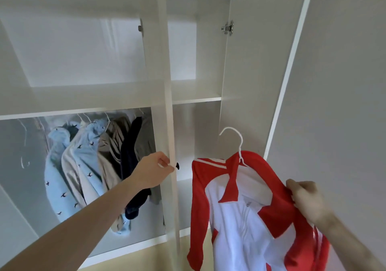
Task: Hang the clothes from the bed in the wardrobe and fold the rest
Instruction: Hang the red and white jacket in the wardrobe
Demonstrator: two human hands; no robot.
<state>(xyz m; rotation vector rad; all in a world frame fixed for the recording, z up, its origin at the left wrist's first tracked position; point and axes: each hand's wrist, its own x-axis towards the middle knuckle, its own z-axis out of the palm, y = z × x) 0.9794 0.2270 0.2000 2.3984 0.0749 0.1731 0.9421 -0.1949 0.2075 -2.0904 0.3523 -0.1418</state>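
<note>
My left hand (153, 171) reaches to the edge of the white wardrobe door (165, 95), fingers curled and pinching at that edge just beside the small dark round knob (177, 165); whether the fingertips touch the knob itself I cannot tell. My right hand (307, 203) grips the red shoulder of the jacket (246, 218), fingers curled into the cloth.

The jacket is smooth, slightly glossy fabric, white down the front panel with red sleeves, red collar and white stripes along the shoulders. It hangs on a thin white wire hanger (238, 143), the hook rising above the collar and curving toward the left. The garment's long axis runs from collar at upper centre down toward the lower right, tilted, held in front of the open right-hand compartment.

The wardrobe (194, 99) is flat white laminate with square shelves and a metal hinge (227, 27). Behind the door, hung clothes (94, 166) show: pale blue bird-print cotton, beige, navy and grey pieces.
</note>
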